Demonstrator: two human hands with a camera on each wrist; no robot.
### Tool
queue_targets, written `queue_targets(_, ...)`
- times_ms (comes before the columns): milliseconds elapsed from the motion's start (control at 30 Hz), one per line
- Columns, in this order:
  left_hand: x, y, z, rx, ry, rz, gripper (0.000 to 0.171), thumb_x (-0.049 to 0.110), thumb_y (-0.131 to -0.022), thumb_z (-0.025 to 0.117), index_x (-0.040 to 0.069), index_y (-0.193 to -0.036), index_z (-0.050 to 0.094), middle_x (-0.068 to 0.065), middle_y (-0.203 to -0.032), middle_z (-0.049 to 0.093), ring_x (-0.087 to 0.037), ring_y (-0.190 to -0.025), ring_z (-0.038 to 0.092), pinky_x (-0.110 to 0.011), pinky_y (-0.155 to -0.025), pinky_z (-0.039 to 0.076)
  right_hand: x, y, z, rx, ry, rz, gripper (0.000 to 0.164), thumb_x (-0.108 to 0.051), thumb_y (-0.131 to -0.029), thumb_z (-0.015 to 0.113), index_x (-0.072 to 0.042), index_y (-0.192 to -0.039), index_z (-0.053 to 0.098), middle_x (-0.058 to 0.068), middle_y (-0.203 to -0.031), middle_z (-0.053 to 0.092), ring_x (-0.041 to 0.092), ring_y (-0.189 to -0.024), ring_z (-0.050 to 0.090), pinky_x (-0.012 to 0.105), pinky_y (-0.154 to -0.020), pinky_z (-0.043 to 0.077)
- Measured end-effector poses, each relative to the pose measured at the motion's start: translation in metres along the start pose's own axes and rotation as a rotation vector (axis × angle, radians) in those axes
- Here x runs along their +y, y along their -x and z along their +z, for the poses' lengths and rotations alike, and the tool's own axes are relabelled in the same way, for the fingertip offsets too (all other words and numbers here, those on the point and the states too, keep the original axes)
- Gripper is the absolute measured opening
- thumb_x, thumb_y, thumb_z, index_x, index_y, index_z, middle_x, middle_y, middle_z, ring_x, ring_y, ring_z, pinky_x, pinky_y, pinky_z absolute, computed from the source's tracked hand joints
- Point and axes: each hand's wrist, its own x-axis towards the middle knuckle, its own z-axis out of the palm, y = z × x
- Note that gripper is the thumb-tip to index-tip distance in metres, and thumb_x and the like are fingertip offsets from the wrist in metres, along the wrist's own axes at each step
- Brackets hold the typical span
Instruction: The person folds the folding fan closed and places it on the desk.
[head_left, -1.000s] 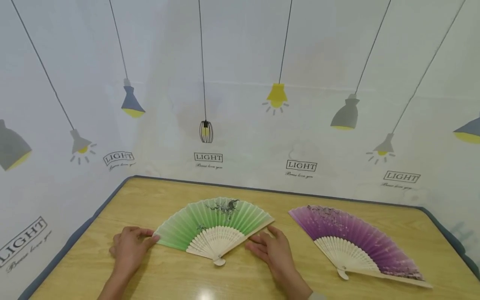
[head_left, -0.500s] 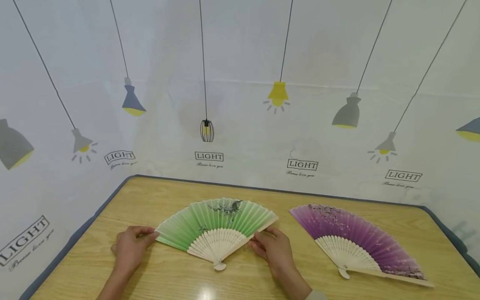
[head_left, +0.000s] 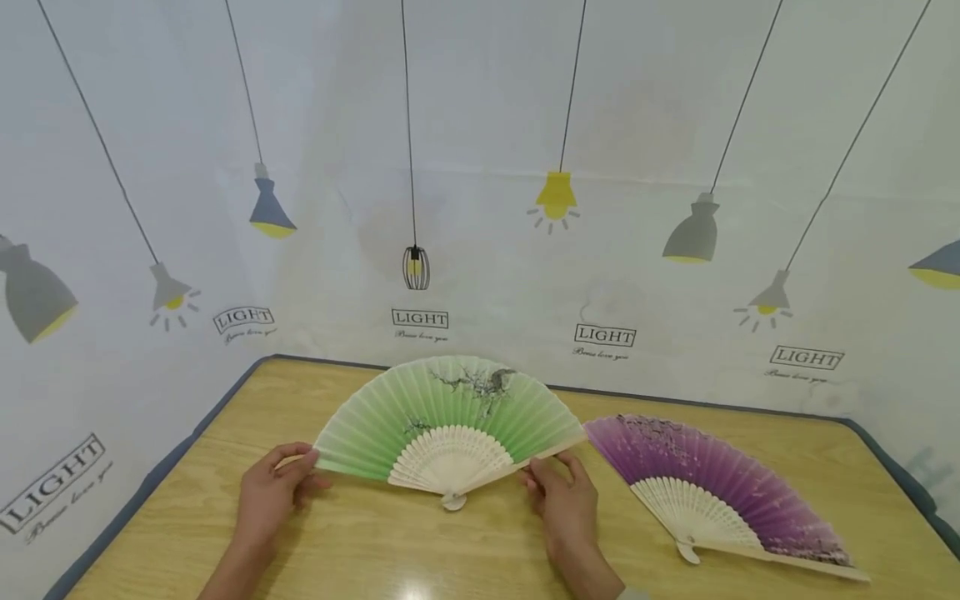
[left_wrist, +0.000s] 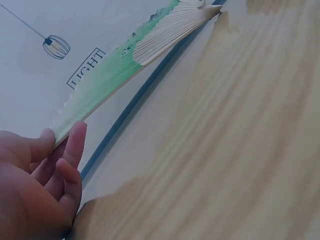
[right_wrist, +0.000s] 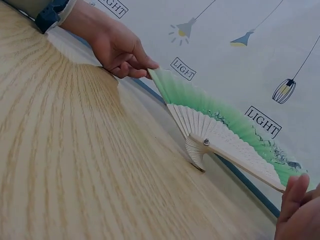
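Note:
Spread wide, a green folding fan point(head_left: 450, 408) with pale ribs and a dark branch print is held between both hands, tilted up from the table. My left hand point(head_left: 273, 492) pinches its left end between thumb and fingers; the left wrist view shows this grip on the fan's point(left_wrist: 100, 90) pale corner. On the other side my right hand point(head_left: 566, 500) holds the right outer rib. In the right wrist view the fan's pivot point(right_wrist: 206, 142) shows a small metal pin. To the right lies an open purple folding fan point(head_left: 712, 475), its upper left tip close to the green one.
The wooden table point(head_left: 352, 558) has a dark blue edge point(head_left: 161, 467). Behind it hangs a pale wall cloth point(head_left: 487, 108) printed with lamps and the word LIGHT. The purple fan takes up the table's right side.
Both hands have raised the green fan from the table and shifted it slightly right, with its face tipped up. My right fingers have closed on its outer rib. The purple fan stays put.

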Motion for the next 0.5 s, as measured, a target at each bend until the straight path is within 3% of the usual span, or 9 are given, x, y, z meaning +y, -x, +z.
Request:
queue_targets(100,-0.002,0.002,0.003,-0.017,0.088,-0.003,0.025,0.022,-0.092,0.067,0.003,-0.106,0.059,-0.009,-0.076,0.072,-0.017,-0.069,0.069,-0.021,-0.051,0.051,0.001,0.0,-0.001,0.037,-0.032,-0.007,0.035,-0.004,-0.092,0.063,0.002,-0.122,0.047,0.013,-0.091,0.07,0.01,-0.069,0.065,0.015,-0.059,0.054)
queue_targets(300,-0.007,0.002,0.014,-0.089,0.242,0.104,0.027,0.007,-0.091,0.065,-0.001,-0.115,0.056,-0.003,-0.09,0.072,-0.02,-0.086,0.07,-0.029,-0.073,0.058,0.001,0.0,-0.001,0.083,-0.096,-0.02,0.031,-0.003,-0.093,0.062,0.002,-0.119,0.047,0.011,-0.087,0.068,0.006,-0.065,0.058,0.012,-0.054,0.049)
queue_targets(500,-0.01,0.001,0.025,-0.067,0.39,0.128,0.024,0.0,-0.091,0.063,0.002,-0.114,0.056,-0.008,-0.086,0.071,-0.023,-0.082,0.07,-0.031,-0.076,0.058,-0.002,-0.002,-0.002,0.094,-0.135,-0.016,0.034,-0.004,-0.093,0.063,0.001,-0.122,0.047,0.008,-0.085,0.068,0.004,-0.063,0.056,0.01,-0.053,0.048)
